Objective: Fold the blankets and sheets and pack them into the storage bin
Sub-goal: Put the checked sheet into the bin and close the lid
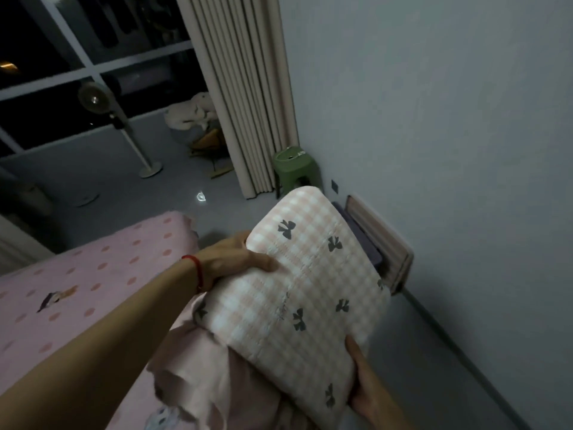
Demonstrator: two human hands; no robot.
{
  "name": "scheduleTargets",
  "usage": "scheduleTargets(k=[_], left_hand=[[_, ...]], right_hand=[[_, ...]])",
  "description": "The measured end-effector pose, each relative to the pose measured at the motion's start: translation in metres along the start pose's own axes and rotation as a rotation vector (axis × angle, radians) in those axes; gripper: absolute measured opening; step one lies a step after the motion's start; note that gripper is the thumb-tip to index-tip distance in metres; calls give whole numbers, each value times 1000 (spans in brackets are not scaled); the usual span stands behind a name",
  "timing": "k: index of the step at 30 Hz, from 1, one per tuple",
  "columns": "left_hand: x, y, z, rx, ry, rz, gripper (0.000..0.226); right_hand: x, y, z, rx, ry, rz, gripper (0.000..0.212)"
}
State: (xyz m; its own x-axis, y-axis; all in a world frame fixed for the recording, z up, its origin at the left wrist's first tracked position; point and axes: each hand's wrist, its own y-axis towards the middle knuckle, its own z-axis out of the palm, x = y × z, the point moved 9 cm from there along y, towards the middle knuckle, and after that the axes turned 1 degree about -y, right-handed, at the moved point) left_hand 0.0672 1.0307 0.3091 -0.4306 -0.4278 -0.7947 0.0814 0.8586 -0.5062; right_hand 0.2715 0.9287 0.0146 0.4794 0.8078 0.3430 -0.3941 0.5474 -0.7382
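A folded blanket [310,283], pink-and-white check with dark bow prints, is held up in the air between both hands. My left hand [235,259] grips its far left edge, thumb lying on top. My right hand [369,389] grips its near right corner from below. Past the blanket's far side, against the wall, stands the pink striped storage bin [393,243] with dark purple fabric [362,237] inside. The blanket hides most of the bin's opening. A plain pink sheet [217,377] lies rumpled beneath the blanket on the bed.
The bed with a pink dotted cover [93,274] fills the lower left. A green stool [294,169] stands beside the beige curtain [248,97]. A standing fan [124,131] and a chair with plush toys [198,125] are by the dark window. Grey floor runs along the wall.
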Motion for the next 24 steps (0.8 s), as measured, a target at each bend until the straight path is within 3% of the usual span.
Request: scheduleTargets(k=[4, 11, 17, 21, 24], left_hand=[[-51, 59, -2, 42, 2, 46, 67], [-88, 181, -41, 209, -67, 72, 54], [-92, 310, -68, 415, -123, 86, 56], [-108, 395, -77, 608, -81, 53, 64], [-118, 444, -87, 658, -69, 23, 64]], right_hand=[[67, 16, 8, -21, 69, -57, 64], [171, 74, 26, -44, 39, -211, 70], [215, 133, 38, -179, 89, -266, 78], [234, 171, 59, -255, 234, -344, 75], [254, 192, 72, -316, 275, -352, 67]])
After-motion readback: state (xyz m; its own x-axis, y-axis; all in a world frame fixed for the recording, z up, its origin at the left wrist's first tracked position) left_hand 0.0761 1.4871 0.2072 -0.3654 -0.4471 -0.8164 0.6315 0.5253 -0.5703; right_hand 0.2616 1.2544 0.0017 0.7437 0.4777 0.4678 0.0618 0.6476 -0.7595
